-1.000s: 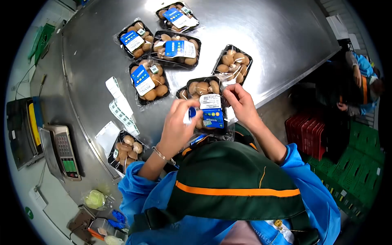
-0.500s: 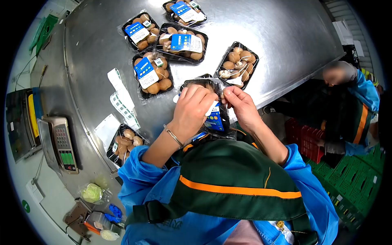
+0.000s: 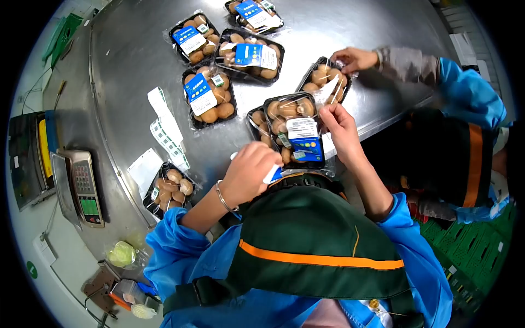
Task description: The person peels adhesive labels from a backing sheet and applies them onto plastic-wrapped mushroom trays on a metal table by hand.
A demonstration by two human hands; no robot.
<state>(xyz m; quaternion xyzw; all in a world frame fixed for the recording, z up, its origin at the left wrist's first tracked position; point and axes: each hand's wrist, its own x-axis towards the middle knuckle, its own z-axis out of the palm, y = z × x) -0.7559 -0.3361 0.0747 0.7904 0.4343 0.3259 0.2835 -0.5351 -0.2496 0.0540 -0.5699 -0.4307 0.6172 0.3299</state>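
A film-wrapped black tray of brown mushrooms (image 3: pixel 290 109), with a blue-and-white label, is right in front of me. It partly covers another mushroom tray (image 3: pixel 258 121). My right hand (image 3: pixel 340 128) pinches the wrapped tray's right edge between thumb and fingers. Below its left side, my left hand (image 3: pixel 250 172) is closed around a blue-and-white label (image 3: pixel 273 174), mostly hidden by the fingers. At the upper right, a co-worker's hand (image 3: pixel 355 59) touches another mushroom tray (image 3: pixel 320 76).
Several labelled mushroom trays (image 3: pixel 210 98) lie across the steel table (image 3: pixel 131 54). Left of me are a paper label strip (image 3: pixel 165 128), an open-looking mushroom tray (image 3: pixel 172 188) and a scale (image 3: pixel 82 188). The co-worker's sleeve (image 3: pixel 470 93) reaches in from the right.
The wrapped tray now lies with its label showing, and my hands have moved apart, the left one down. A co-worker has leaned in and reached to the right-hand tray.
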